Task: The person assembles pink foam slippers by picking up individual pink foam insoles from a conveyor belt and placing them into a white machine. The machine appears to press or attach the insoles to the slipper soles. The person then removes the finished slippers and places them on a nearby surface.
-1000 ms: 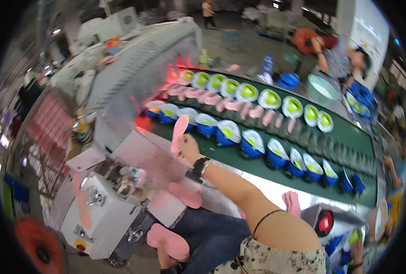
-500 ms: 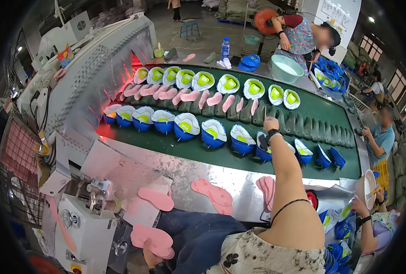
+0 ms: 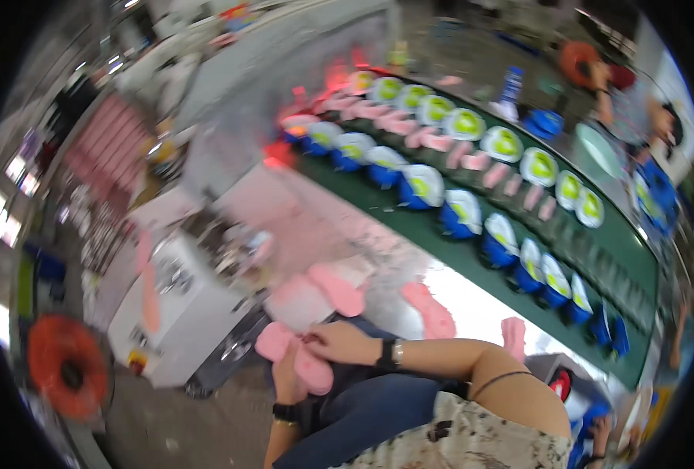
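My left hand (image 3: 287,378) is closed round a small stack of pink shoe insoles (image 3: 313,370), held low over my dark apron. My right hand (image 3: 348,342) has its fingers bent in against the edge of the same stack, the fingertips partly blurred. More pink insoles lie on the metal ledge (image 3: 378,246): one (image 3: 336,289) just beyond my hands, a few (image 3: 429,311) farther right. On the green conveyor belt (image 3: 409,215), blue shoe uppers (image 3: 421,187) stand in the near row. Dark shoe lasts run along the middle, many topped with pink insoles.
A white machine (image 3: 191,309) stands left of my hands, with an orange fan (image 3: 67,367) beyond it. The belt leads into a large metal housing lit red at its opening. Across the belt are a person, a pale green basin (image 3: 597,152) and a blue bottle (image 3: 511,82).
My right hand has left the middle of the belt and come back to the insoles in my left hand. The whole view has swung left and tilted.
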Motion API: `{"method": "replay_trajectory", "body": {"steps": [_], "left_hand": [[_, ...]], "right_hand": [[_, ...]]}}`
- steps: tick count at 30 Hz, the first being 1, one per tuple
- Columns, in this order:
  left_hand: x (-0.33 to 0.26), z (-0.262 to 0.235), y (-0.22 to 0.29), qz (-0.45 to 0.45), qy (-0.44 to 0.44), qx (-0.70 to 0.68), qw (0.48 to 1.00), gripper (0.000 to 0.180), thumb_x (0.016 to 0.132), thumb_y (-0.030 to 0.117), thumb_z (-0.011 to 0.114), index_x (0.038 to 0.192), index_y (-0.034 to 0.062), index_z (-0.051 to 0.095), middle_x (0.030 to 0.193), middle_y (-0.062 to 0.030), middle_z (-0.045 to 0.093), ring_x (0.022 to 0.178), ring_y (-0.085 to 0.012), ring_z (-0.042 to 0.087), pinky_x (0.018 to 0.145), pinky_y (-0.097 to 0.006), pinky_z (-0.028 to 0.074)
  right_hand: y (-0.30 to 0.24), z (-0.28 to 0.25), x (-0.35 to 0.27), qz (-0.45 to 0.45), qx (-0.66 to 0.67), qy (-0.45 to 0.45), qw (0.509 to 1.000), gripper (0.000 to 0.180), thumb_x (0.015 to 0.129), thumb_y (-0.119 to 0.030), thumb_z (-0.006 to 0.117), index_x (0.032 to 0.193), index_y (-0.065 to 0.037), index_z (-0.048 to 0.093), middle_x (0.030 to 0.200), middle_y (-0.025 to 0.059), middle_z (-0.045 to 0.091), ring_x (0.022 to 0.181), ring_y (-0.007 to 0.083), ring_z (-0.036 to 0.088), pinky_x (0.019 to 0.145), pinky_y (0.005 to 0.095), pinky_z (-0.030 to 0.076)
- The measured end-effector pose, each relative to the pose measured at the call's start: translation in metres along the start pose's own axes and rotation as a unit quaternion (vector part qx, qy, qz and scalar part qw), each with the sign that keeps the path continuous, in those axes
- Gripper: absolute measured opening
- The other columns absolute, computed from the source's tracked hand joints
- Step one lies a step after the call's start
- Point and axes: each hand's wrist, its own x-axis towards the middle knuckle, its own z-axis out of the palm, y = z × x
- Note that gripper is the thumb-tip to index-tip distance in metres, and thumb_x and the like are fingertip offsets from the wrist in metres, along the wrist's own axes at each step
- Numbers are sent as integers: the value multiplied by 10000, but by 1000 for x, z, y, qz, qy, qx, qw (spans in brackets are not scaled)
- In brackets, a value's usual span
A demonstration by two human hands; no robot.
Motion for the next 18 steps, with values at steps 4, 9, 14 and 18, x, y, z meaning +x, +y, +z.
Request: {"method": "replay_trajectory", "body": {"steps": [4, 9, 14, 18], "left_hand": [[-6, -18, -22, -382, 16, -556, 738, 424, 972, 324, 476, 1223, -17, 489, 1085, -155, 619, 992, -290, 615, 885, -377, 501], [-30, -33, -2, -335, 52, -560, 756, 386, 913, 257, 446, 1193, 1, 515, 1042, -124, 608, 1035, -309, 594, 922, -424, 482], [-32, -29, -8, -373, 15, -580, 723, 415, 952, 307, 406, 1226, 6, 487, 1052, -136, 602, 1065, -314, 584, 934, -419, 480], [-33, -30, -13, -381, 23, -567, 730, 455, 973, 360, 379, 1244, 4, 464, 1071, -146, 600, 1061, -308, 588, 925, -411, 487]], "right_hand": [[46, 9, 31, 107, -66, 21, 992, 275, 801, -280, 629, 919, -33, 629, 674, 131, 625, 638, 218, 630, 563, 358, 471], [53, -11, 131, 133, 44, 150, 979, 337, 758, -268, 682, 957, -7, 606, 764, 112, 639, 660, 187, 626, 577, 324, 489], [62, -6, 200, 138, 28, 133, 981, 462, 785, -217, 653, 1148, 33, 517, 1055, 233, 616, 1006, 342, 610, 810, 404, 491], [45, -26, 196, 7, -123, 167, 978, 376, 801, -188, 645, 1096, 13, 526, 1095, 220, 590, 924, 368, 606, 763, 431, 487]]}}
